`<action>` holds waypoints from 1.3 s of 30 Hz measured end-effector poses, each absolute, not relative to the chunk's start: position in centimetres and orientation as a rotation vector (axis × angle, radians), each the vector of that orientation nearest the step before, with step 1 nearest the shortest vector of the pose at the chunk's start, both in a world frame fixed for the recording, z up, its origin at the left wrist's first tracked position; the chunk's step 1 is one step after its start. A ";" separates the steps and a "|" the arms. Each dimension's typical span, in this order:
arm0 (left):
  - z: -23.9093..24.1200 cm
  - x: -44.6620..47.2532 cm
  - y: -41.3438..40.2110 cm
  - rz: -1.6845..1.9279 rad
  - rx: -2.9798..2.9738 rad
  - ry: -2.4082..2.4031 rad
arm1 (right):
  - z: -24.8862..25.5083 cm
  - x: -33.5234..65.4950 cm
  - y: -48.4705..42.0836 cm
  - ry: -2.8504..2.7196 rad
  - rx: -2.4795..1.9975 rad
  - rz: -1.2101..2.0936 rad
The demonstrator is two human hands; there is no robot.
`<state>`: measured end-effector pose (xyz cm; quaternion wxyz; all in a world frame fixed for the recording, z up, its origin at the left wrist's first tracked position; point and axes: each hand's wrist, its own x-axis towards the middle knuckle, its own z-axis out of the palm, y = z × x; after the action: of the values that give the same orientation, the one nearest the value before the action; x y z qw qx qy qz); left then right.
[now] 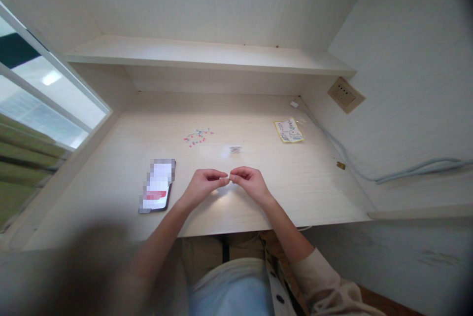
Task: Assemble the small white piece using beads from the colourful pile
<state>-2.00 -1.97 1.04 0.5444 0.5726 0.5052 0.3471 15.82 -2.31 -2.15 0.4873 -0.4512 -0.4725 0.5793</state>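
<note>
My left hand (207,183) and my right hand (252,183) meet fingertip to fingertip just above the front part of the desk. Each one pinches thumb against forefinger; whatever sits between the tips is too small to make out. Just beyond them lies a small clear piece (235,149), possibly plastic, its kind unclear. Farther back to the left, a scatter of tiny red, pink and bluish bits (198,136) is spread on the desk surface.
A phone (158,185) with a lit, blurred screen lies left of my hands. A yellow-edged printed packet (288,130) lies at the back right. Grey cables (343,151) run along the right wall below a socket (346,94). A shelf (207,54) spans the back.
</note>
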 end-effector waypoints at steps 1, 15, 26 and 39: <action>1.1 -2.0 -2.0 0.822 1.359 1.201 | -2.2 15.8 -2.3 -1.148 -1.098 1.414; 0.7 -2.1 -2.0 0.806 1.437 1.185 | -2.2 15.6 -2.5 -1.161 -1.096 1.424; 0.1 -2.1 -2.0 0.852 1.327 1.149 | -2.0 15.6 -2.5 -1.147 -1.132 1.397; 0.1 -2.1 -2.0 0.856 1.427 1.188 | -2.1 15.5 -2.6 -1.158 -1.145 1.379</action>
<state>-2.07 -2.05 0.15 0.5216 0.5954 0.4957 0.3574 15.48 -2.62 -2.10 0.4827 -0.4699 -0.4753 0.5659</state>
